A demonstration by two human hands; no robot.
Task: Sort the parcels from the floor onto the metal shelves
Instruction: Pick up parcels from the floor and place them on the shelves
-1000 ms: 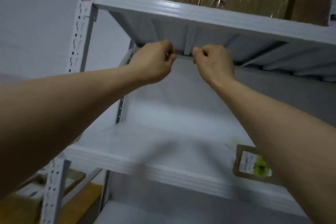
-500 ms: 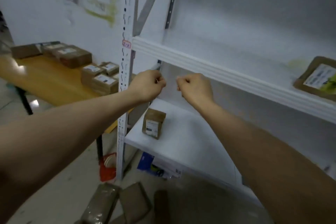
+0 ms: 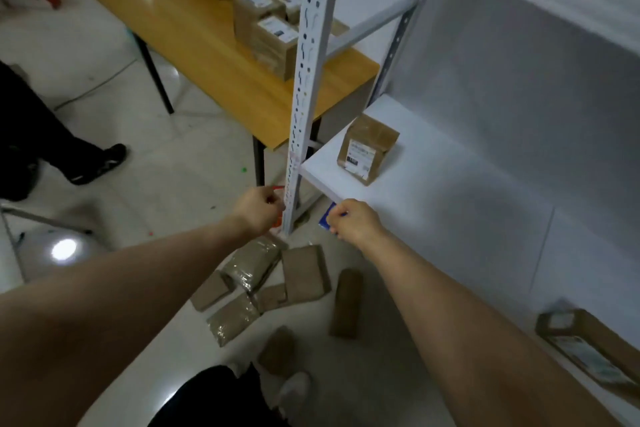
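Several brown parcels lie scattered on the pale floor below my arms. A white metal shelf stretches to the right, with one small brown labelled box near its left corner and a flat labelled parcel at its lower right. My left hand hangs as a closed fist just left of the shelf's perforated upright, holding nothing. My right hand is also a closed empty fist, over the shelf's front left corner, above the floor parcels.
A yellow table with several stacked cardboard boxes stands behind the upright. Another person's dark leg and shoe are on the floor at the left. My own shoe shows at the bottom. A blue item lies under the shelf.
My view has swung down from the upper shelves to the floor and low shelf. Both fists stayed closed and held out, now hanging above the parcels on the floor.
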